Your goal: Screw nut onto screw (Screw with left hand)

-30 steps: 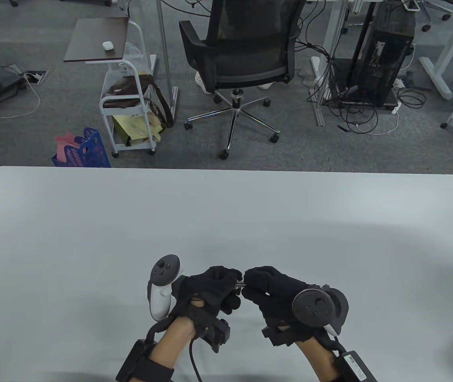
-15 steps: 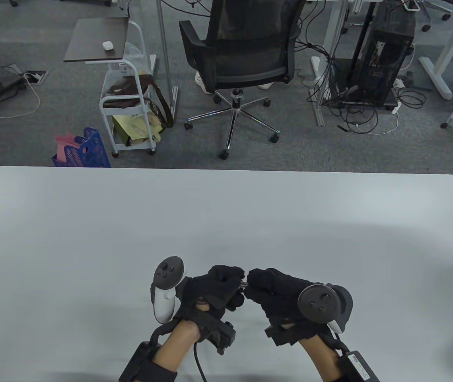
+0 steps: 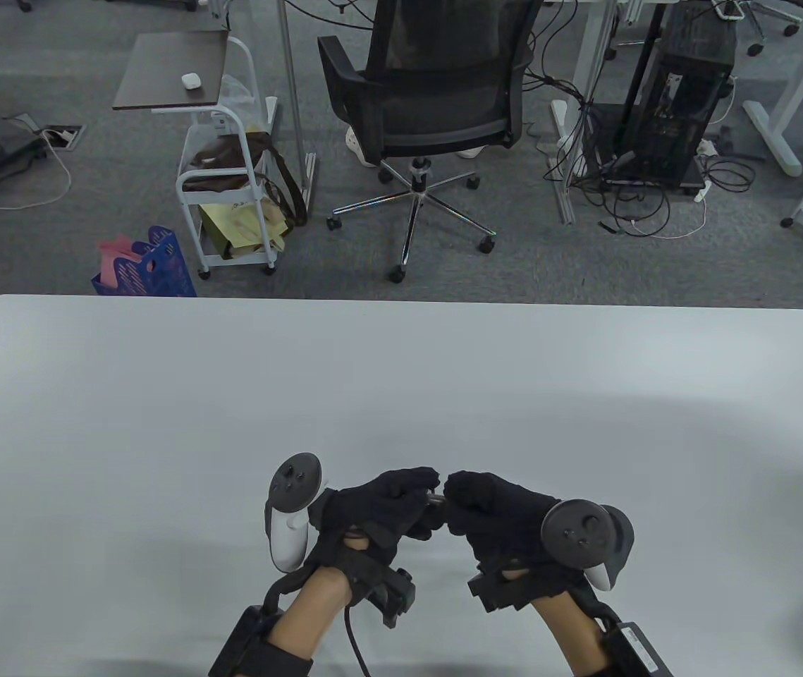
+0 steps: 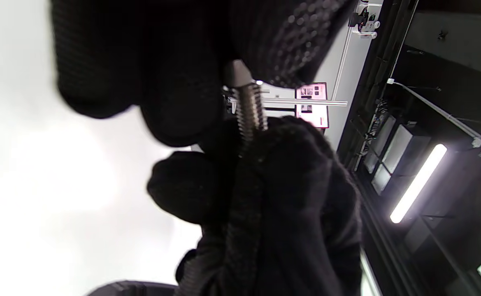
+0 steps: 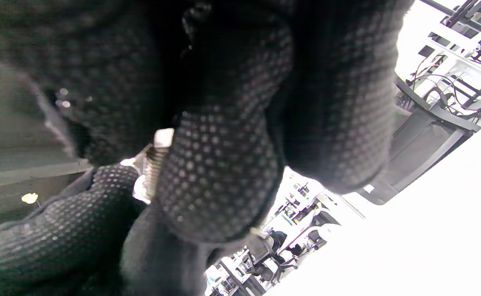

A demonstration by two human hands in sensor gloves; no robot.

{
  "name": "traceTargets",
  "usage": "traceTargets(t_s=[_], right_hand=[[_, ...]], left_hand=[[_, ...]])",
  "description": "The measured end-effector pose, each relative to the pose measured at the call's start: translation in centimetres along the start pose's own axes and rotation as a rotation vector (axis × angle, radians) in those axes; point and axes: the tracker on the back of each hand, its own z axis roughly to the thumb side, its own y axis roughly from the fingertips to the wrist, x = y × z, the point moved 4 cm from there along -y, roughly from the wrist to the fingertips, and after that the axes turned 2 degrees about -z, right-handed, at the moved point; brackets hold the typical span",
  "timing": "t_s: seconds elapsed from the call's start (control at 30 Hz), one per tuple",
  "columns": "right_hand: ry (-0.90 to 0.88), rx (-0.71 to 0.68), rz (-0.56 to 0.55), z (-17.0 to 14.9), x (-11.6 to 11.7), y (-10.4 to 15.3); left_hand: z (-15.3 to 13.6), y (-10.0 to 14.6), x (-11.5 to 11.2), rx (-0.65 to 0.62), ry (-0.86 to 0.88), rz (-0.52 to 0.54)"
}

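Note:
My left hand (image 3: pixel 421 493) and right hand (image 3: pixel 459 498) meet fingertip to fingertip just above the white table (image 3: pixel 161 423), near its front edge. A short metal screw (image 3: pixel 436 499) bridges the gap between them. In the left wrist view the threaded shaft (image 4: pixel 250 113) runs from my left fingertips (image 4: pixel 182 82) down into my right hand's fingers (image 4: pixel 289 164). A grey nut (image 4: pixel 235 73) sits on the shaft at my left fingertips, which pinch it. In the right wrist view my right fingers (image 5: pixel 219 172) grip the screw (image 5: pixel 154 172), and most of it is hidden.
The table's far edge (image 3: pixel 401 302) lies well behind the hands. Beyond it on the floor stand an office chair (image 3: pixel 429 106), a white cart (image 3: pixel 225 183) and a blue basket (image 3: pixel 151 264).
Both hands have shifted slightly to the right while staying joined at the screw. My left fingers have moved around the nut.

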Motion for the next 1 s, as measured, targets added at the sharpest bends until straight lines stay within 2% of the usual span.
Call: traceTargets(t_s=[0.07, 0.2, 0.3, 0.43, 0.53, 0.63, 0.73, 0.83, 1.0], right_hand=[[0.011, -0.002, 0.003, 0.0, 0.0, 0.0], [-0.025, 0.024, -0.01, -0.2, -0.1, 0.0], [-0.052, 0.041, -0.01, -0.6, -0.1, 0.0], [-0.059, 0.051, 0.003, -0.8, 0.1, 0.0], [-0.086, 0.071, -0.001, -1.1, 0.0, 0.0], [-0.101, 0.077, -0.001, -1.1, 0.0, 0.0], [-0.1, 0.078, 0.006, -1.2, 0.1, 0.0], [-0.076, 0.08, 0.032, -1.4, 0.5, -0.1], [-0.151, 0.124, 0.07, -1.7, 0.9, -0.1]], left_hand=[[0.4, 0.1, -0.1, -0.014, -0.056, -0.001], [0.4, 0.0, -0.5, -0.047, 0.011, -0.072], [0.2, 0.0, -0.3, -0.053, 0.047, -0.015], [0.4, 0.0, -0.3, -0.061, 0.02, -0.006], [0.7, 0.0, -0.5, -0.081, 0.031, -0.047], [-0.1, -0.1, -0.8, -0.033, 0.059, -0.113], [-1.0, 0.0, 0.1, 0.034, -0.035, 0.014], [-1.0, -0.3, -0.2, 0.056, -0.027, -0.051], [-0.1, -0.6, 0.0, 0.071, -0.062, -0.009]])
